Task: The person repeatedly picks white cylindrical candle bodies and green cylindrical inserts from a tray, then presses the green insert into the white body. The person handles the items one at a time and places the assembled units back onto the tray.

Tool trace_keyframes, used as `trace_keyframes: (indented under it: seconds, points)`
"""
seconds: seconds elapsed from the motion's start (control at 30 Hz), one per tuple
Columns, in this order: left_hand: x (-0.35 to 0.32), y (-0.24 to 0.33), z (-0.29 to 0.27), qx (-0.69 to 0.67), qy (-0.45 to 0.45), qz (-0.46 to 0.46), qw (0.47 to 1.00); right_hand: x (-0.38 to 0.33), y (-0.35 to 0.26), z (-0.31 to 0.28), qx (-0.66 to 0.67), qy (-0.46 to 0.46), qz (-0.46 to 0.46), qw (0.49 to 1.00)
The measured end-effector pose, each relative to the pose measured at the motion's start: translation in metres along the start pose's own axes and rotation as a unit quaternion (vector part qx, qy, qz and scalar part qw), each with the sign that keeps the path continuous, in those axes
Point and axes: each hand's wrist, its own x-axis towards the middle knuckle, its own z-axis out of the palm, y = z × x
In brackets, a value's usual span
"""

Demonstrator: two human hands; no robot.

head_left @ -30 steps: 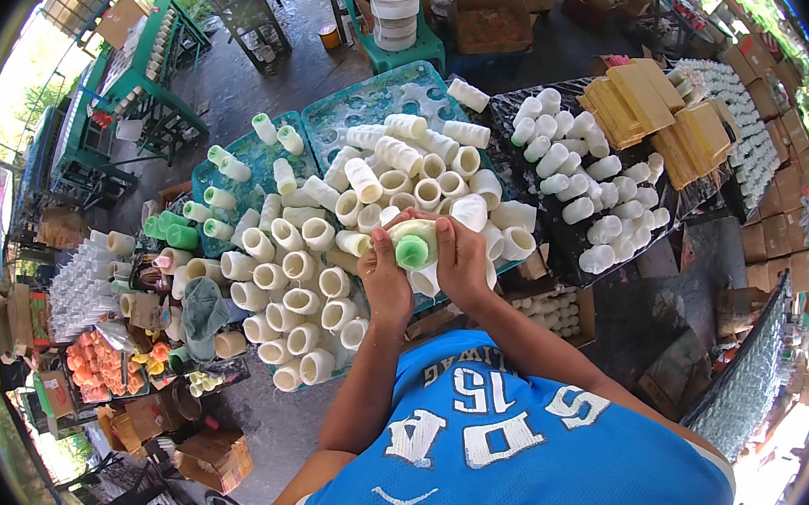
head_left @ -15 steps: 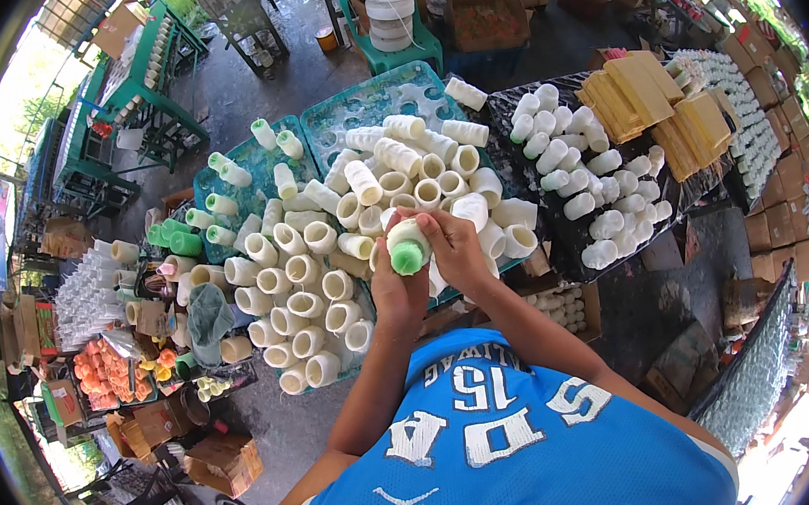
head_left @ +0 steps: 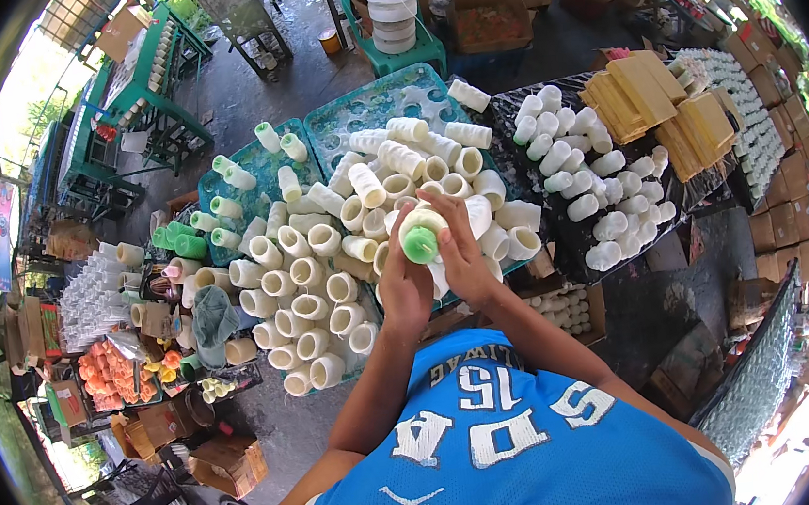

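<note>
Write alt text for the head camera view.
A person's left hand and right hand hold a pale cylinder with a green end between them. Hollow off-white tubes crowd the teal surfaces in front; to the right, white cylinders sit on a black sheet beside tan stacks.

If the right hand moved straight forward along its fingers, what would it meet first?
The right hand would probably meet the piled white tubes ahead, though their depth is unclear.

The wide head view looks down from close above the blue shirt [head_left: 533,479], its rim perhaps washed out.
</note>
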Motion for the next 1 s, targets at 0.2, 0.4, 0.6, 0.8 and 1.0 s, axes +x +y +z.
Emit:
trace_keyframes:
  seconds: [0.2, 0.4, 0.6, 0.8, 1.0]
  points:
    - [-0.007, 0.003, 0.011, -0.147, -0.103, 0.028, 0.983, 0.005, -0.015, -0.007, 0.037, -0.056, 0.057, 0.996]
    - [-0.008, 0.006, 0.010, -0.101, -0.055, 0.017, 0.993, -0.004, -0.013, -0.010, 0.018, -0.064, 0.044, 0.997]
    - [-0.016, 0.017, 0.009, -0.034, 0.018, 0.032, 0.999, -0.005, -0.040, 0.005, -0.096, 0.005, 0.008, 0.995]
    - [-0.026, 0.020, 0.007, -0.065, 0.067, 0.057, 0.994, -0.008, -0.042, 0.017, -0.110, 0.045, 0.004, 0.993]
    - [-0.027, 0.023, 0.005, -0.088, 0.122, 0.043, 0.988, -0.013, -0.032, 0.034, -0.007, 0.083, 0.096, 0.992]
